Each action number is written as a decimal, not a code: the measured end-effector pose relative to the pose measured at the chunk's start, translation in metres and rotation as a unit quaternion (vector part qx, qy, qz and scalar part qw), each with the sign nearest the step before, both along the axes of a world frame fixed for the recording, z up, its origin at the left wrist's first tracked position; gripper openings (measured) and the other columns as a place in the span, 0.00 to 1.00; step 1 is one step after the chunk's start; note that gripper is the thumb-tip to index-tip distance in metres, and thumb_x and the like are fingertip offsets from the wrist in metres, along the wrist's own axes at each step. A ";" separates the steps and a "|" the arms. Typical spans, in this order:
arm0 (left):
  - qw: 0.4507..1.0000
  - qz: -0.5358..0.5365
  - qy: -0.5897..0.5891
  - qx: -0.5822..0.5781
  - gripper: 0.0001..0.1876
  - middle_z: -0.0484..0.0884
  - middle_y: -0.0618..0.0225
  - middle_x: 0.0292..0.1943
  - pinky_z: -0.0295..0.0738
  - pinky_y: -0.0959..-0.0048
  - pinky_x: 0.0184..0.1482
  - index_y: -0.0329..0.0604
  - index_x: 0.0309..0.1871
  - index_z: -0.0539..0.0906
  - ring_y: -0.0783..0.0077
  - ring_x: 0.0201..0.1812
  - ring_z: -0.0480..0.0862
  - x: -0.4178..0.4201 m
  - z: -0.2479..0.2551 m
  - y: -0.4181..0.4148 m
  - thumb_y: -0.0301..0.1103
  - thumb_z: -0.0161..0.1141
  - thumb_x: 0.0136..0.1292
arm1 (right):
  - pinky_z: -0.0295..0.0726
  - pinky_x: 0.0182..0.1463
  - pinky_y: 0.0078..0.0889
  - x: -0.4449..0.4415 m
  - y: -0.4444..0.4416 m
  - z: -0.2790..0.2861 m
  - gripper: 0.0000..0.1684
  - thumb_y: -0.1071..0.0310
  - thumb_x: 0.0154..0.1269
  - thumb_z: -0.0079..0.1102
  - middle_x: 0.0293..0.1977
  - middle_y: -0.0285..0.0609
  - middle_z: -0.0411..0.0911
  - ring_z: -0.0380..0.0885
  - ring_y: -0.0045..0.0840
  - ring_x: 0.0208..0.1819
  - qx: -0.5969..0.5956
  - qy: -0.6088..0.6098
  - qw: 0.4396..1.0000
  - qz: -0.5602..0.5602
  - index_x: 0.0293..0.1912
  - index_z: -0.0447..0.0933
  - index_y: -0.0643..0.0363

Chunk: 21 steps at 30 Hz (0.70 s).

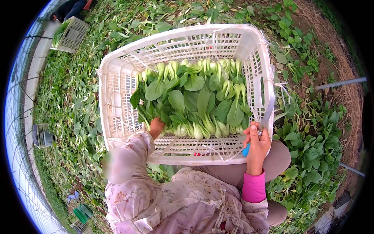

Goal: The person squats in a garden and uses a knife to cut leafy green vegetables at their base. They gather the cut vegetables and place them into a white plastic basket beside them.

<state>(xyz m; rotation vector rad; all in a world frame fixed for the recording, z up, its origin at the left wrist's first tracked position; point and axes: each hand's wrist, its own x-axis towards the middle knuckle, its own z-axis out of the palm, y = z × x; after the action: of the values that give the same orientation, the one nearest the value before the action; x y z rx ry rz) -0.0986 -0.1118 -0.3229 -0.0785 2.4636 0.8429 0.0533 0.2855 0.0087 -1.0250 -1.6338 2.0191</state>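
Observation:
In front of me stands a white plastic crate (187, 160) with slotted walls and strings tied at its rim. Green bok choy (191, 99) fills its bottom in rows, pale stem ends towards the near and far walls, leaves towards the middle. My left hand (157, 127) reaches into the crate's near left part, among the bok choy; its fingers are hidden under leaves, so its grip does not show. My right hand (257, 144) is closed around a knife (267, 112) with a blue handle at the crate's near right corner. The blade points up and away, along the right rim.
Leafy plants and cut leaves (79, 111) cover the ground. A second white crate (71, 35) with greens stands at the upper left, near a bending person (71, 10). Uncut bok choy plants (309, 149) grow on the right, near metal rods (342, 83). A green container (83, 213) lies lower left.

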 end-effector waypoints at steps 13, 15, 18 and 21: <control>0.988 0.016 -0.044 0.150 0.18 0.83 0.59 0.42 0.74 0.69 0.44 0.43 0.51 0.77 0.63 0.42 0.82 -0.002 0.022 0.027 0.36 0.59 0.58 | 0.64 0.19 0.13 0.004 0.007 -0.001 0.13 0.63 0.66 0.55 0.25 0.40 0.76 0.64 0.09 0.16 0.014 -0.001 1.000 -0.013 0.43 0.73 0.65; 0.984 0.029 -0.029 0.171 0.14 0.83 0.63 0.41 0.73 0.74 0.44 0.39 0.49 0.78 0.69 0.40 0.81 -0.003 0.038 0.007 0.29 0.58 0.59 | 0.63 0.19 0.12 0.000 0.001 -0.003 0.13 0.63 0.66 0.55 0.25 0.40 0.76 0.64 0.08 0.16 0.001 0.008 1.000 -0.004 0.43 0.73 0.65; 0.933 0.099 -0.085 0.335 0.12 0.83 0.65 0.39 0.73 0.76 0.43 0.40 0.48 0.78 0.71 0.40 0.81 -0.019 0.092 0.030 0.29 0.59 0.60 | 0.63 0.19 0.12 0.004 0.006 -0.002 0.14 0.63 0.67 0.55 0.25 0.39 0.76 0.64 0.08 0.15 0.013 0.002 1.000 -0.009 0.43 0.73 0.65; 0.939 0.105 -0.159 0.288 0.15 0.83 0.66 0.38 0.77 0.77 0.39 0.44 0.49 0.78 0.75 0.36 0.83 -0.027 0.136 0.028 0.40 0.59 0.63 | 0.63 0.18 0.12 0.003 0.004 -0.001 0.13 0.63 0.67 0.55 0.25 0.39 0.76 0.63 0.08 0.15 0.011 0.008 1.000 -0.007 0.43 0.73 0.65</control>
<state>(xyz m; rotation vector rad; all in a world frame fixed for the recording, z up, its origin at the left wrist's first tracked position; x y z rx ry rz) -0.1252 -0.0836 -0.1869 -0.2469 1.8504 1.4856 0.0562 0.2898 0.0080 -1.0084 -1.6319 1.9913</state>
